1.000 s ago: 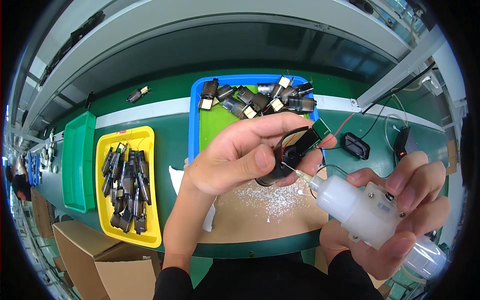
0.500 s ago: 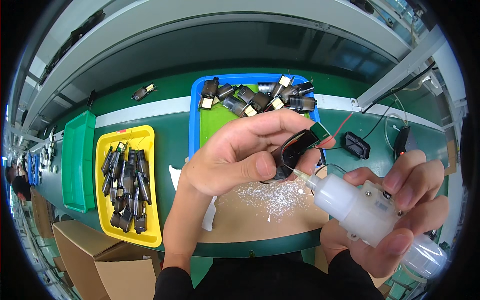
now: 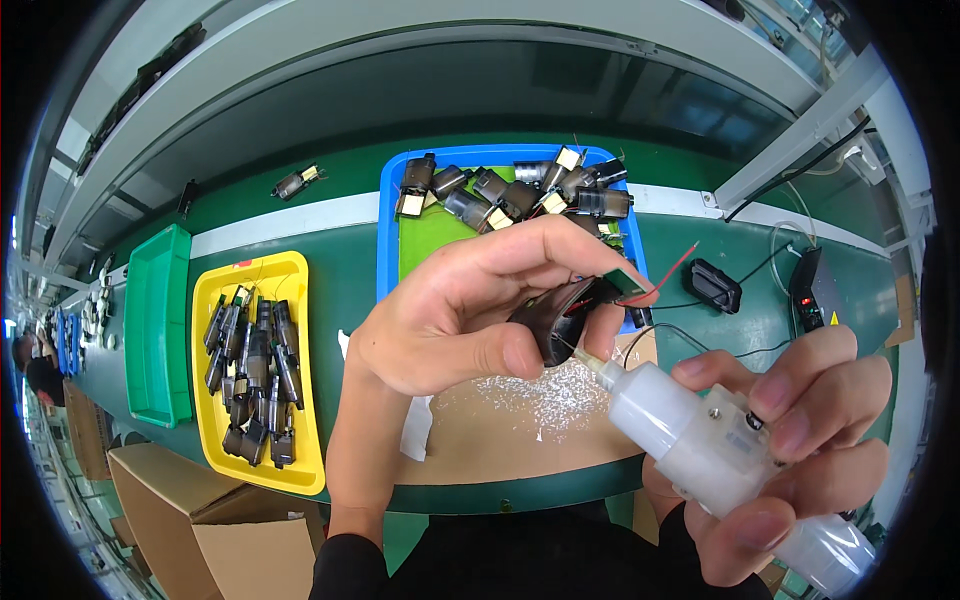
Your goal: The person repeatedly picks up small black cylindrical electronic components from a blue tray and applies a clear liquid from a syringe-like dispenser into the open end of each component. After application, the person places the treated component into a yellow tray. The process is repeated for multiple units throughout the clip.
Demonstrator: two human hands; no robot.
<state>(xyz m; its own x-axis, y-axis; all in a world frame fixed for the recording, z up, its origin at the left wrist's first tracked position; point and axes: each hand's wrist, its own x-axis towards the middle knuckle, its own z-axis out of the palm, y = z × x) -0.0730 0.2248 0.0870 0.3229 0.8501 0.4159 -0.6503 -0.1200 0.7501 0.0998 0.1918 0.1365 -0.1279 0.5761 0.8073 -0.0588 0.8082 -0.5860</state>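
My left hand (image 3: 465,310) is closed round a smoky dark plastic housing (image 3: 556,325), gripping it between thumb and fingers. A small green circuit board (image 3: 627,284) sticks out of its upper end, with a red wire (image 3: 675,272) trailing right. In my right hand (image 3: 800,450) is a whitish translucent dispenser with a thin needle (image 3: 690,425), tilted up to the left. The needle's end is at the housing's lower opening; whether it touches cannot be made out.
A blue tray (image 3: 388,235) of similar dark housings lies behind my hands. To the left stand a yellow tray (image 3: 312,400) full of them and a green tray (image 3: 157,325). White flecks cover a brown board (image 3: 520,450). A black device (image 3: 712,287) and cables are at right.
My right hand and the dispenser have shifted slightly left and down. The housing has turned a little in my left hand, its circuit board dropping lower.
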